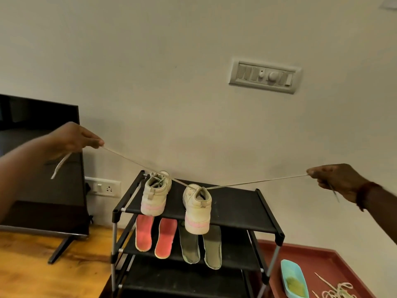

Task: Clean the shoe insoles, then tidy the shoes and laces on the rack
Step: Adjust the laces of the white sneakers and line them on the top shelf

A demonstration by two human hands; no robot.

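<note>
The black metal shoe rack with fabric shelves (236, 203) has the pair of beige high-top sneakers (197, 209) on its top shelf, heels toward the camera. The right-hand one hangs over the front edge. Two red foam insoles (144, 235) and two olive-green insoles (189, 244) lie on the shelf below, probably set out to dry. The thin cream lace (257, 181) runs taut from the overhanging sneaker out to both sides, so it looks like the person's evening up the ends before tying. The left hand (73, 138) pinches one end between thumb and fingertips, tail dangling. The right hand (337, 179) pinches the other end, remaining fingers curled in.
</note>
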